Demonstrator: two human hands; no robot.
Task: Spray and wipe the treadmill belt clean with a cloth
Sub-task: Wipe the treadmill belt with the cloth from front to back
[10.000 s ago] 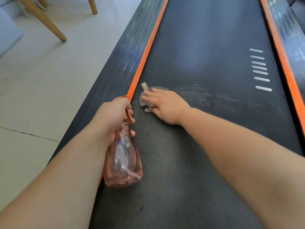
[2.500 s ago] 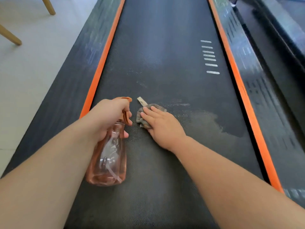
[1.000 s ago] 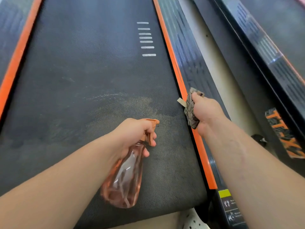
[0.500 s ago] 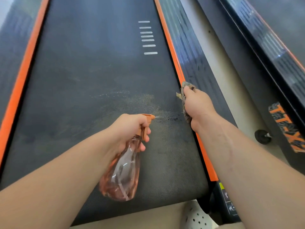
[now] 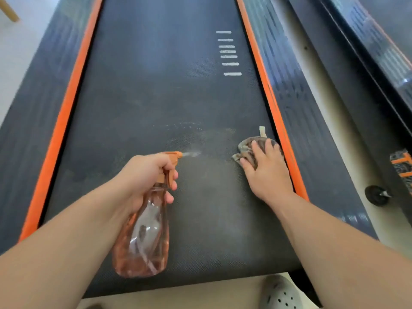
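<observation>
The black treadmill belt (image 5: 160, 103) runs away from me between two orange side strips. My left hand (image 5: 145, 172) grips a pink translucent spray bottle (image 5: 142, 237) by its orange trigger head, and a thin mist leaves the nozzle toward the right. My right hand (image 5: 265, 168) presses a grey cloth (image 5: 247, 148) flat on the belt close to the right orange strip (image 5: 267, 90), fingers spread over it. A pale tag sticks out of the cloth at its far side. Damp, lighter patches show on the belt between the two hands.
White dash marks (image 5: 229, 54) are printed on the belt's far right. A dark side rail (image 5: 312, 121) borders the belt, with pale floor and a second machine (image 5: 379, 41) beyond. A small black wheel (image 5: 376, 195) sits at right. A pale perforated shoe (image 5: 278, 293) shows at the bottom edge.
My right hand brought the bunched cloth down from the right orange strip and flattened it on the belt. The left hand still holds the bottle and is spraying to the right.
</observation>
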